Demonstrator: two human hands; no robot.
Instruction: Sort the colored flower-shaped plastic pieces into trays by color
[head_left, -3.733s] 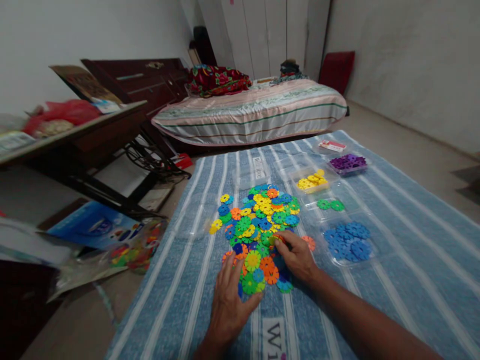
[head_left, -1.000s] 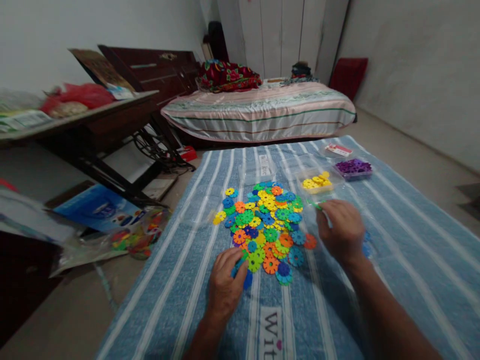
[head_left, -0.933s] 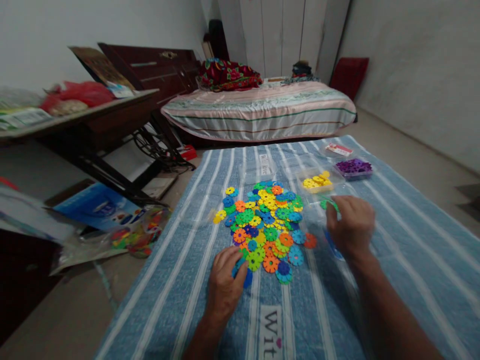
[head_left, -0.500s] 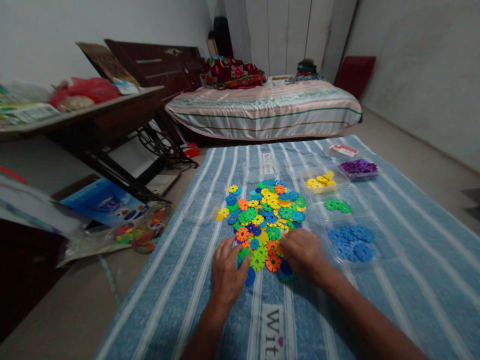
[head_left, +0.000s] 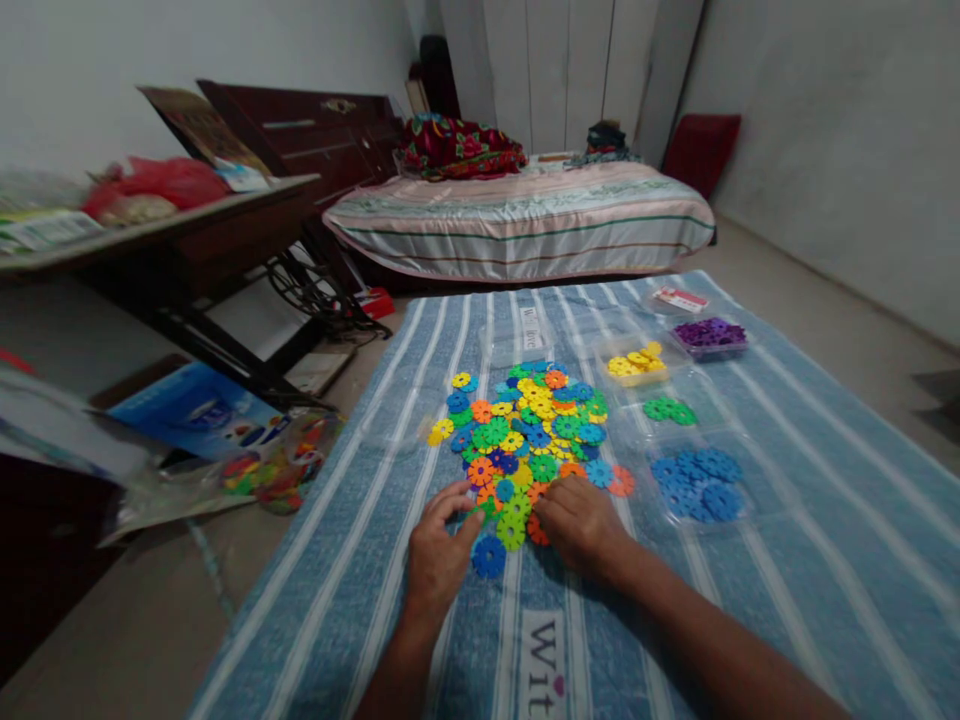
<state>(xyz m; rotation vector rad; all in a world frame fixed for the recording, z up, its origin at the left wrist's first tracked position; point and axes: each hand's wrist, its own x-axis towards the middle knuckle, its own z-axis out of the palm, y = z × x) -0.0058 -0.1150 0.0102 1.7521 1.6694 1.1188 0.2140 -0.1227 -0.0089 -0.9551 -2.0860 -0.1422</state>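
Note:
A heap of colourful notched plastic discs [head_left: 536, 435] lies on the striped cloth in front of me. At its near left edge is my left hand [head_left: 439, 545], thumb and fingers pinched on a green disc [head_left: 486, 509] that looks tilted. A blue disc [head_left: 489, 557] lies just right of that thumb. My right hand [head_left: 581, 525] rests over the near right part of the heap, fingers curled down beside an orange disc [head_left: 537, 530]. Whatever is under or in those fingers is hidden. Light green discs [head_left: 511, 531] lie between the hands.
On the right stand clear boxes with blue discs [head_left: 697, 485], green discs [head_left: 670, 410], yellow discs [head_left: 636, 360] and purple discs [head_left: 709, 335]. A clear container [head_left: 516, 342] sits behind the heap, with a clear lid [head_left: 394, 425] to its left. A bed [head_left: 517, 225] stands beyond.
My right hand has moved left and nearer my left hand, uncovering a light blue and an orange disc. The green disc by my left hand now looks tilted rather than flat.

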